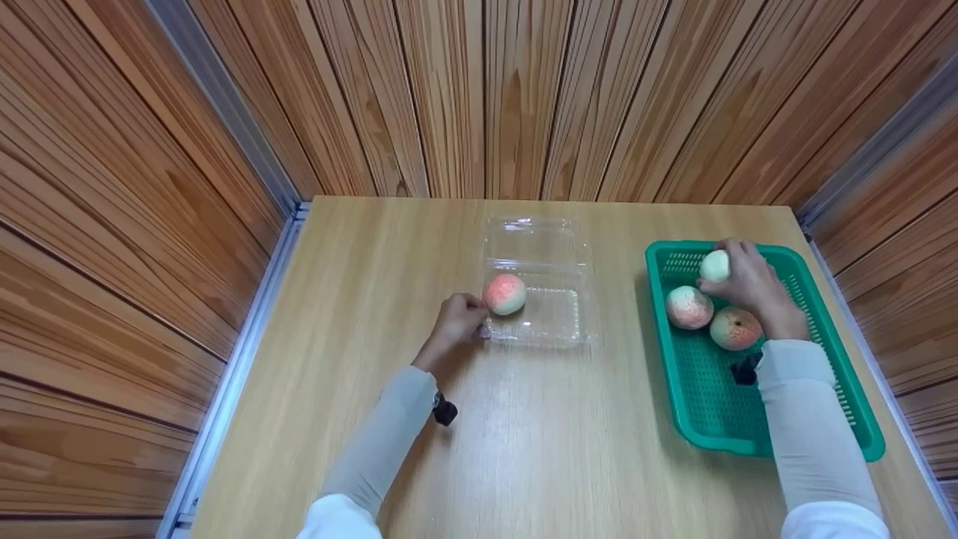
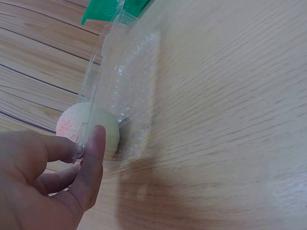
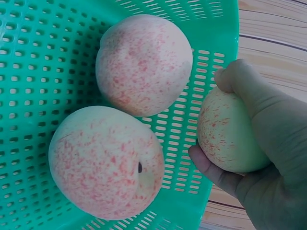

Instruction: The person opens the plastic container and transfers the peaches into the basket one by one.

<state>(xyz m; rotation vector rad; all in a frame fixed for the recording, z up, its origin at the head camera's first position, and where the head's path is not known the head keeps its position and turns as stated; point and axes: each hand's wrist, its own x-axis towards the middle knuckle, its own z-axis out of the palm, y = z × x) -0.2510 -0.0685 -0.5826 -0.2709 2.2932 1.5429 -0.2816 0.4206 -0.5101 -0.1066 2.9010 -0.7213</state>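
Observation:
My left hand (image 1: 458,320) pinches the near left rim of a clear plastic clamshell box (image 1: 550,307), its lid lying open toward the back. Inside that box, close to the pinched corner, sits a pink and cream peach (image 1: 505,293). In the left wrist view, thumb and fingers grip the clear rim (image 2: 82,143) beside the peach (image 2: 108,127). My right hand (image 1: 752,284) holds a pale peach (image 3: 230,134) at the far end of a green basket (image 1: 677,404). Two more peaches, one (image 3: 144,64) behind the other (image 3: 105,163), lie in the basket beneath the hand.
The wooden table (image 1: 359,299) carries the box in the middle and the basket at the right. Plank walls (image 1: 516,97) rise behind and at both sides, with metal rails (image 1: 232,389) along the edges. Small black cameras (image 1: 444,412) hang at the wrists.

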